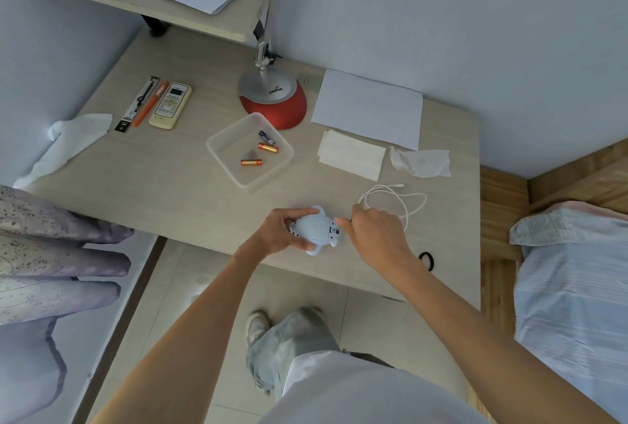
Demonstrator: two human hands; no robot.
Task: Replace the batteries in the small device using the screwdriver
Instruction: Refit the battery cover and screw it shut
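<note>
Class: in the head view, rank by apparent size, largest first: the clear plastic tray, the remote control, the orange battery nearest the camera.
1. Clear plastic tray
2. Remote control
3. Orange battery in the tray, clearly the smallest

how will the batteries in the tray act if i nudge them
The batteries are small smooth cylinders lying on their sides, so they would likely roll. The tray has raised walls that should stop them. They look light and stiff.

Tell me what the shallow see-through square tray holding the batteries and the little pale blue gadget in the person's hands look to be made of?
The shallow see-through square tray looks like frosted translucent plastic: the desk shows dimly through its walls. The little pale blue gadget looks like smooth moulded plastic with a matte finish and rounded edges, though its small size leaves that uncertain.
</note>
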